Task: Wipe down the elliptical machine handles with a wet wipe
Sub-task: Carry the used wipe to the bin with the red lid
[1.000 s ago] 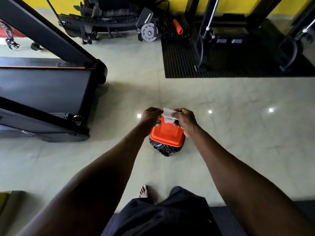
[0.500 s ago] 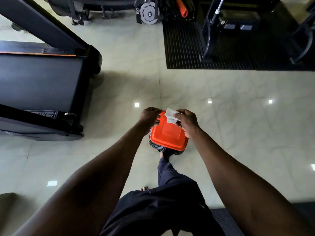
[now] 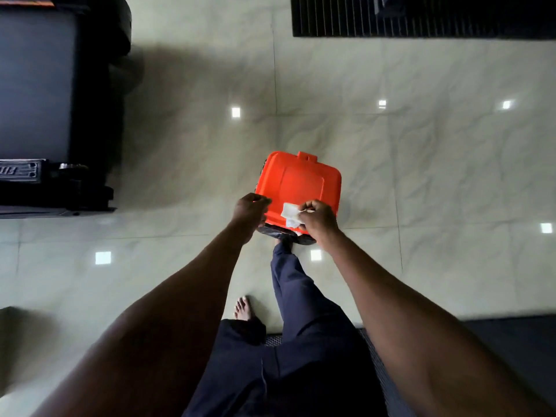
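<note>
The right hand (image 3: 319, 219) is pinching the wipe (image 3: 290, 214) over the orange bin (image 3: 301, 182) (lid down); left hand (image 3: 249, 207) looks curled, holding nothing; lift the lid first.

Right hand (image 3: 319, 219) pinches a white wipe (image 3: 290, 215) over an orange-lidded bin (image 3: 301, 183); left hand (image 3: 249, 209) seemingly at its rim.

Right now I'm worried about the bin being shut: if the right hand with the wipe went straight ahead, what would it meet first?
Probably the closed orange lid: the right hand pinching the wipe hovers over its near edge, though the height gap is unclear.
</note>
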